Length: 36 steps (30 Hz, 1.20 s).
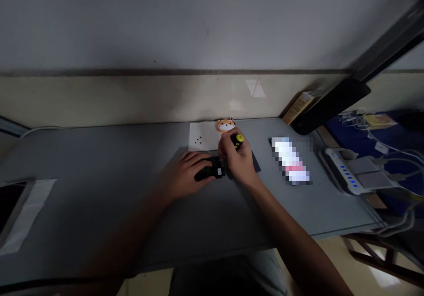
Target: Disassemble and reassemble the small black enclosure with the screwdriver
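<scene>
My left hand [189, 175] is closed around a small black device [217, 170] that lies on the grey desk, its fingers along the far edge and the thumb along the near edge. A black-and-yellow screwdriver [239, 140] is in my right hand [236, 154], its tip hidden near the device's right end. Just beyond the hands, a white sheet [207, 130] bears several small dark screws [198, 140]. An orange-and-white animal-face item [225, 125] rests at the sheet's right. Partly under my right hand is a dark flat piece [256, 162].
On the right of the desk [132, 154] lies a phone [291, 161] with a lit, blurred screen. Farther right are a power strip [347, 172] with cables, a black case [331, 106] and a yellowish box [298, 107]. A framed dark item [23, 212] is at the left edge.
</scene>
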Motion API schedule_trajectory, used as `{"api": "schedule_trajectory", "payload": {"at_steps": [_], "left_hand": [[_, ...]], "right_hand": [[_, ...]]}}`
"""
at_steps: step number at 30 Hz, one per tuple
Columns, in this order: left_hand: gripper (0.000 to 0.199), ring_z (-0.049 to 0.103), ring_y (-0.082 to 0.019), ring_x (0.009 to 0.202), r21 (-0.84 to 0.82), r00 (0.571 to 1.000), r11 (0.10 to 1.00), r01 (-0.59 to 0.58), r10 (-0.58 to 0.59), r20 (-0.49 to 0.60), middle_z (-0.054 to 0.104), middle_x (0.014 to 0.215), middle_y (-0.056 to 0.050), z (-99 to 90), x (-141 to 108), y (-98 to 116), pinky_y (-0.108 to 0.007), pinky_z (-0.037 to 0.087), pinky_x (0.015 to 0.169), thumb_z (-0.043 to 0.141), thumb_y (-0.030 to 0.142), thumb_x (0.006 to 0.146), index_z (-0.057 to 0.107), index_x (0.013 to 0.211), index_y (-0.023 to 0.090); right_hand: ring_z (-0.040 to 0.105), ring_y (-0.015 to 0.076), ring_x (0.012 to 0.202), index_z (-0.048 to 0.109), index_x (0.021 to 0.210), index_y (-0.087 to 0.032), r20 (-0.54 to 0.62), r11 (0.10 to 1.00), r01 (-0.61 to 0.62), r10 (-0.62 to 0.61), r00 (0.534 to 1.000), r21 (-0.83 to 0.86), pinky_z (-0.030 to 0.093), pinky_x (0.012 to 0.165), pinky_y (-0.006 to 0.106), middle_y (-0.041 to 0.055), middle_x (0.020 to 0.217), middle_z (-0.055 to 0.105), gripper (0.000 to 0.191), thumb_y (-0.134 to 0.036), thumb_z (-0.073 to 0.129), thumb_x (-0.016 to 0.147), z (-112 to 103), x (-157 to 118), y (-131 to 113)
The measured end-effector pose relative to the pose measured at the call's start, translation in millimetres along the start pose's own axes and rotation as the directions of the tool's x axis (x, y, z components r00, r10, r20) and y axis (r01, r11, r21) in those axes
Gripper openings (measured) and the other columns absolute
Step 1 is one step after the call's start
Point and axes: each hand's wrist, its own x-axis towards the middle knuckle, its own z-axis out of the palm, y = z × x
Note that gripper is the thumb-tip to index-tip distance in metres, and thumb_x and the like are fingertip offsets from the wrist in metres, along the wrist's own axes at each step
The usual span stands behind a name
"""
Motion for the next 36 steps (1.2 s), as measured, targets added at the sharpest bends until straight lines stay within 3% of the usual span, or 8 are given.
{"api": "schedule_trajectory", "payload": {"at_steps": [13, 18, 21, 24, 26, 29, 32, 36], "left_hand": [[0.02, 0.068, -0.026, 0.114, -0.01, 1.0, 1.0, -0.01, 0.01, 0.006, 0.074, 0.126, -0.006, 0.1, -1, -1, -0.043, 0.052, 0.101, 0.067, 0.04, 0.099, 0.073, 0.11, 0.024], [0.019, 0.068, -0.025, 0.116, -0.01, 1.0, 1.0, -0.018, 0.018, 0.003, 0.074, 0.126, -0.006, 0.2, -1, 0, -0.042, 0.052, 0.101, 0.069, 0.038, 0.098, 0.073, 0.112, 0.025], [0.018, 0.067, -0.025, 0.117, -0.003, 1.0, 1.0, -0.024, 0.024, -0.004, 0.074, 0.126, -0.005, -0.5, -1, 1, -0.043, 0.052, 0.103, 0.068, 0.038, 0.099, 0.074, 0.111, 0.026], [0.019, 0.068, -0.025, 0.116, 0.001, 1.0, 1.0, -0.029, 0.029, 0.0, 0.074, 0.127, -0.005, -0.7, 0, 0, -0.044, 0.052, 0.103, 0.068, 0.038, 0.099, 0.074, 0.112, 0.026], [0.019, 0.068, -0.026, 0.117, -0.001, 1.0, 1.0, -0.028, 0.028, 0.008, 0.074, 0.127, -0.006, -0.2, 0, 0, -0.044, 0.052, 0.103, 0.069, 0.038, 0.098, 0.074, 0.112, 0.026], [0.02, 0.068, -0.026, 0.118, 0.002, 1.0, 1.0, -0.028, 0.028, 0.008, 0.075, 0.127, -0.007, 1.1, -1, -1, -0.045, 0.052, 0.104, 0.069, 0.037, 0.098, 0.074, 0.113, 0.025], [0.021, 0.068, -0.027, 0.121, 0.013, 1.0, 0.999, -0.031, 0.031, -0.003, 0.071, 0.135, -0.008, 1.6, -2, 0, -0.046, 0.052, 0.106, 0.067, 0.037, 0.098, 0.074, 0.114, 0.025], [0.023, 0.066, -0.028, 0.125, 0.02, 1.0, 1.0, -0.012, 0.012, -0.002, 0.069, 0.14, -0.009, 0.6, -1, 2, -0.046, 0.052, 0.107, 0.066, 0.038, 0.099, 0.073, 0.116, 0.025]], "right_hand": [[0.037, 0.0077, 0.052, 0.046, 0.081, -0.026, 0.008, 1.0, -0.008, 0.008, 1.0, 0.008, 0.034, 0.05, 0.024, -0.0096, 0.061, 0.042, 0.045, -0.063, 0.07, 0.09, 0, 0, -2], [0.048, 0.0111, 0.059, 0.06, 0.096, -0.027, 0.1, 0.987, -0.046, 0.031, 0.995, 0.152, 0.042, 0.056, 0.028, -0.0044, 0.072, 0.049, 0.044, -0.071, 0.059, 0.093, -4, 3, -6], [0.057, 0.0123, 0.068, 0.065, 0.091, -0.025, 0.122, 0.994, -0.052, 0.039, 0.992, 0.098, 0.048, 0.064, 0.029, -0.0022, 0.078, 0.056, 0.039, -0.064, 0.067, 0.091, -7, 3, -11], [0.061, 0.01, 0.066, 0.052, 0.077, -0.024, 0.071, 0.998, -0.024, 0.02, 0.997, 0.063, 0.05, 0.063, 0.028, -0.0031, 0.084, 0.063, 0.044, -0.057, 0.082, 0.081, -8, 3, -17], [0.057, 0.0079, 0.054, 0.042, 0.074, -0.024, 0.03, 0.999, -0.021, 0.019, 0.999, 0.042, 0.047, 0.056, 0.027, -0.0062, 0.076, 0.061, 0.053, -0.056, 0.084, 0.079, -7, 3, -19], [0.047, 0.0075, 0.044, 0.035, 0.074, -0.026, -0.005, 1.0, -0.028, 0.028, 1.0, -0.013, 0.04, 0.048, 0.025, -0.0114, 0.057, 0.046, 0.057, -0.06, 0.08, 0.082, -6, 3, -18], [0.045, 0.0078, 0.047, 0.041, 0.075, -0.026, -0.014, 1.0, -0.014, 0.014, 1.0, -0.02, 0.038, 0.049, 0.025, -0.01, 0.059, 0.041, 0.053, -0.067, 0.074, 0.084, -6, 5, -14], [0.049, 0.0119, 0.058, 0.062, 0.088, -0.026, 0.062, 0.992, -0.056, 0.049, 0.997, 0.115, 0.043, 0.057, 0.03, -0.0034, 0.071, 0.048, 0.049, -0.075, 0.057, 0.091, -8, 9, -12]]}}
